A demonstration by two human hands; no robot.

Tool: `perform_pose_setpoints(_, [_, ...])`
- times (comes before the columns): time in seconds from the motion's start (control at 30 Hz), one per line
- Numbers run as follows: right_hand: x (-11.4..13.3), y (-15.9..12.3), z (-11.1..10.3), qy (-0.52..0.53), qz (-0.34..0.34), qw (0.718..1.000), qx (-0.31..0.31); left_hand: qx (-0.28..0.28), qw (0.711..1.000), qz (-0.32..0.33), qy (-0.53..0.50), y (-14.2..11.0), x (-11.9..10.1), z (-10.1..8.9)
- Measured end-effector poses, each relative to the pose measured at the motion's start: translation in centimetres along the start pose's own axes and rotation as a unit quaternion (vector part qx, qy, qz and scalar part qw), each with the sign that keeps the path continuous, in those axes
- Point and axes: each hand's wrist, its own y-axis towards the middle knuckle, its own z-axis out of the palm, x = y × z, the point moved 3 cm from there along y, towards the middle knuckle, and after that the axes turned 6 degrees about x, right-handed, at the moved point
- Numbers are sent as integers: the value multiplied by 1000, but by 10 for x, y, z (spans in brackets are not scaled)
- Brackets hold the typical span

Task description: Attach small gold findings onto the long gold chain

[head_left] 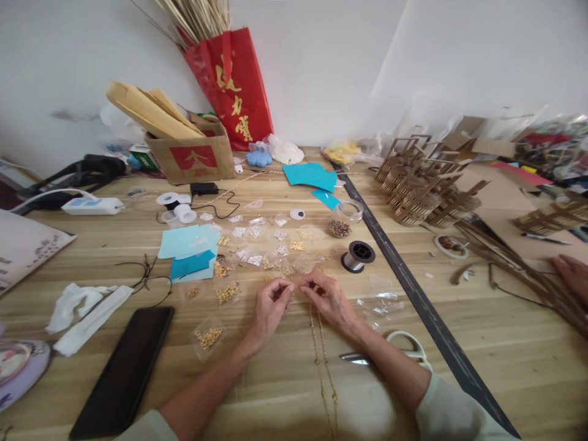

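My left hand (272,306) is closed in a pinch over the middle of the table; whatever is between its fingertips is too small to make out. Close beside it, my right hand (328,298) pinches too, its fingertips almost meeting the left ones. A thin gold bead chain (321,367) runs from under the right hand toward the table's front edge in two strands. Scissors (408,350) with white handles lie partly under my right forearm. Little clear bags of gold findings (228,294) surround the left hand, and a spool of fine wire (358,256) stands beyond the right.
A black phone (126,370) lies front left. Blue card pieces (195,263) and white spools (184,213) sit farther back. A dark strip (404,275) crosses the table, with small woven baskets (418,184) beyond it. Another person's hand (572,275) shows at the right edge.
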Motion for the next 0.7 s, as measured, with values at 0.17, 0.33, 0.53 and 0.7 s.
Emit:
perform_pose_setpoints(0.17, [1, 0, 0, 1, -14, 1000, 1, -6, 1000, -2, 1, 1, 3, -1])
perform_pose_setpoints(0.33, [3, 1, -1, 19, -3, 1000, -3, -9, 1000, -4, 3, 1, 1, -1])
perform_pose_setpoints(0.53, [0, 1, -3, 42, 18, 999, -29, -56, 998, 0, 2, 0, -5, -10])
perform_pose_setpoints(0.7, [-7, 1, -3, 52, 32, 997, -52, -135, 991, 13, -6, 4, -8, -25])
